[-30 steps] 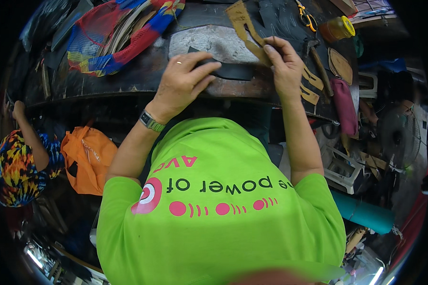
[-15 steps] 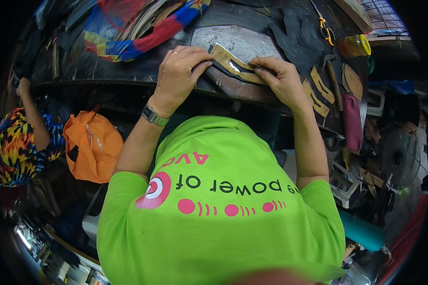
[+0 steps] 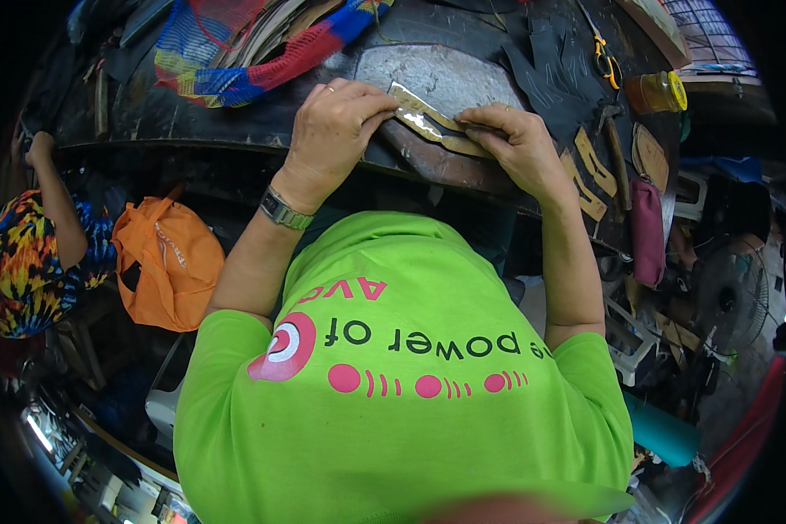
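Note:
Between my two hands, over the front of the dark worktable [image 3: 236, 127], is a tan, slotted pattern piece [image 3: 424, 128] with shiny patches on its surface. The thumb and fingers of my left hand [image 3: 336, 127] pinch its left end. At the opposite end, my right hand [image 3: 517, 144] grips it the same way, fingertips partly covering it. Dark material shows through the slot; whether it is a separate layer I cannot tell. Beneath lies a worn grey slab [image 3: 445, 74]. Similar tan pattern pieces [image 3: 596, 163] lie right of my right hand, beside a hammer [image 3: 618, 157].
Black sheet material [image 3: 555, 74], orange-handled scissors [image 3: 604, 65] and a yellow-lidded jar [image 3: 658, 92] are at the far right, with a maroon pouch [image 3: 646, 231] nearer. A colourful mesh bag [image 3: 279, 74] sits far left. Another person [image 3: 39, 253] is beyond an orange bag [image 3: 170, 262].
The pattern piece has tilted between my hands, and the black edge seen along its near side earlier no longer shows there. Both hands keep their pinch. The whole view has shifted slightly.

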Motion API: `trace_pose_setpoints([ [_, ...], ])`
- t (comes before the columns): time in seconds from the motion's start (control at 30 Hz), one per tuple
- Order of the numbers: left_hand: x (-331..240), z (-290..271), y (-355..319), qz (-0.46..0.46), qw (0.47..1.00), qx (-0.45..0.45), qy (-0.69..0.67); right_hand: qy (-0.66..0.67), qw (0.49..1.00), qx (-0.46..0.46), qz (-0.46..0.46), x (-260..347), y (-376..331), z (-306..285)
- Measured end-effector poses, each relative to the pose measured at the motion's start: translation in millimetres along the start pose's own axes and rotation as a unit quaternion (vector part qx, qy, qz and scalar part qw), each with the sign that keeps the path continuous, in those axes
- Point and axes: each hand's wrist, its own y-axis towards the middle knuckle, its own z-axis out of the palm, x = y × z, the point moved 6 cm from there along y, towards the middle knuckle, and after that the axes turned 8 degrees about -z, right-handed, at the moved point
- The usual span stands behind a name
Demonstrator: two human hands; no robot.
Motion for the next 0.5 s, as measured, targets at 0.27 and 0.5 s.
trace_pose_setpoints([
  [0.27,-4.7,1.5,6.4,0.001,0.999,0.042,0.014,0.005,1.000,-0.013,0.003,-2.4,-0.7,2.3],
  [0.5,-27.3,3.8,-11.5,0.052,0.994,0.083,0.041,-0.003,1.000,-0.014,0.007,-1.1,-0.9,1.3],
])
